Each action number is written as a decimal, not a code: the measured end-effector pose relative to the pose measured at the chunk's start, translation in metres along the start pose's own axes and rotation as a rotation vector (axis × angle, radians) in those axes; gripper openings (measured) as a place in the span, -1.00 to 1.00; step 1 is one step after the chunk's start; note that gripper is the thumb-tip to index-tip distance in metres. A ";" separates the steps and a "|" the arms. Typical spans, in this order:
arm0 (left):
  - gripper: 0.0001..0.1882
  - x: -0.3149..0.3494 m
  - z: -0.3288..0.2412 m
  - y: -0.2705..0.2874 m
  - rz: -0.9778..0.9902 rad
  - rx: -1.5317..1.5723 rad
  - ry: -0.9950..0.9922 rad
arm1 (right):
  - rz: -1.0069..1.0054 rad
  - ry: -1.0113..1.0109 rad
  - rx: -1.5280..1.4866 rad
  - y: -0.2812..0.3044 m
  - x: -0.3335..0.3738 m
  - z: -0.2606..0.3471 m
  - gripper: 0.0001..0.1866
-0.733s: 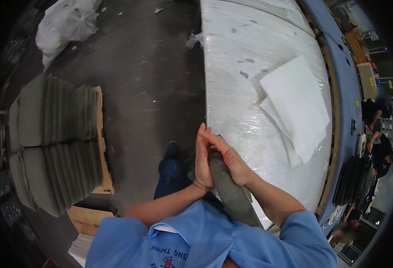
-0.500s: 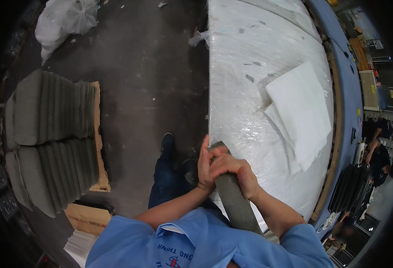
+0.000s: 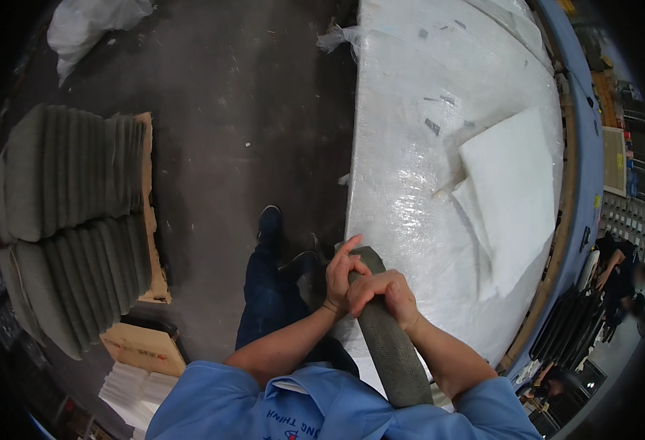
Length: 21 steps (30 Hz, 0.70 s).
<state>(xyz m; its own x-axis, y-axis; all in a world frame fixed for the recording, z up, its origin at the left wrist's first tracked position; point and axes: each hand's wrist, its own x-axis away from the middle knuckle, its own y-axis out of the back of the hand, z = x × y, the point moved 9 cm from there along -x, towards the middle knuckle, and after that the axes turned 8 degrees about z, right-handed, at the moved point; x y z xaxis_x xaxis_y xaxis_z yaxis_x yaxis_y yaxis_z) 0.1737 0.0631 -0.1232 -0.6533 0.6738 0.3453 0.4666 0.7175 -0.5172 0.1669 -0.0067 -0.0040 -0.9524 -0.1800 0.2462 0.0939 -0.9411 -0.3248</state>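
A dark grey-green fabric cushion (image 3: 397, 359) stands on its narrow side in front of me. It slants from my chest to the near left edge of a plastic-wrapped white table surface (image 3: 396, 176). My left hand (image 3: 341, 280) is at the left of its far end, index finger stretched forward and the other fingers curled against the cushion. From the right, my right hand (image 3: 385, 295) reaches over the cushion, its fingers bent and closed on the upper edge. The fingertips of both hands meet there, and what lies between them is hidden.
A folded white sheet (image 3: 517, 198) lies on the wrapped surface. Two rows of similar cushions (image 3: 80, 176) stand on the left by a cardboard sheet (image 3: 154, 220). A carton (image 3: 143, 348) and white foam pieces (image 3: 128, 385) sit lower left. People (image 3: 619, 279) are at the far right.
My view has shifted slightly. My right hand has drawn its fingers in toward the left hand, and the left fingers have curled more. The cushion stays between my arms.
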 end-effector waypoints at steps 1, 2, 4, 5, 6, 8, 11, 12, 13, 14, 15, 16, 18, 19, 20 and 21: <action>-0.37 0.001 0.005 0.002 -0.016 -0.002 0.004 | 0.004 0.006 0.012 0.002 -0.001 -0.006 -0.07; -0.38 0.001 0.006 0.003 -0.024 -0.008 0.007 | 0.001 0.018 0.025 0.007 -0.004 -0.009 -0.07; -0.41 -0.001 0.003 0.006 -0.094 -0.087 -0.055 | -0.058 -0.023 -0.062 0.012 -0.004 -0.026 -0.09; -0.45 -0.003 0.010 0.011 -0.094 -0.099 -0.032 | -0.069 -0.047 -0.092 0.011 -0.003 -0.035 -0.13; -0.48 -0.006 0.017 0.018 -0.094 -0.108 -0.018 | -0.076 -0.069 -0.114 0.009 -0.005 -0.040 -0.18; -0.61 -0.004 0.041 0.031 -0.079 0.029 0.116 | -0.083 -0.155 -0.172 0.003 0.002 -0.044 -0.26; -0.58 0.002 0.004 0.035 -0.044 -0.794 -0.248 | -0.011 -0.136 -0.152 -0.014 0.020 -0.040 -0.31; -0.50 0.007 0.003 0.039 0.018 -0.912 -0.252 | 0.009 -0.140 -0.122 -0.023 0.024 -0.038 -0.33; -0.49 0.013 0.016 0.048 0.126 -0.906 -0.108 | 0.031 -0.145 -0.092 -0.034 0.029 -0.036 -0.34; -0.48 0.022 0.030 0.058 0.235 -0.895 0.032 | 0.052 -0.147 -0.059 -0.044 0.033 -0.032 -0.35; -0.47 0.031 0.046 0.068 0.341 -0.877 0.173 | 0.085 -0.181 -0.034 -0.058 0.037 -0.032 -0.36; -0.48 0.048 0.039 0.074 0.317 -1.018 0.032 | 0.121 -0.215 -0.008 -0.074 0.041 -0.033 -0.37; -0.49 0.075 0.055 0.088 0.394 -1.062 0.288 | 0.193 -0.276 0.011 -0.103 0.052 -0.045 -0.37; -0.49 0.090 0.063 0.095 0.431 -1.078 0.417 | 0.207 -0.306 0.036 -0.109 0.056 -0.053 -0.37; -0.51 0.105 0.070 0.106 0.396 -1.026 0.440 | 0.227 -0.331 0.058 -0.119 0.060 -0.058 -0.36; -0.50 0.117 0.075 0.111 0.387 -0.978 0.449 | 0.245 -0.359 0.085 -0.126 0.062 -0.063 -0.36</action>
<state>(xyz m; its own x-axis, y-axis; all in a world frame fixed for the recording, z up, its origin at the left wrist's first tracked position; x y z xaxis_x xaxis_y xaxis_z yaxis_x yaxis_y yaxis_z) 0.1045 0.2081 -0.1990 -0.1843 0.7409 0.6458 0.9828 0.1458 0.1131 0.0781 0.1188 -0.0051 -0.7391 -0.4745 0.4781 0.3420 -0.8758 -0.3405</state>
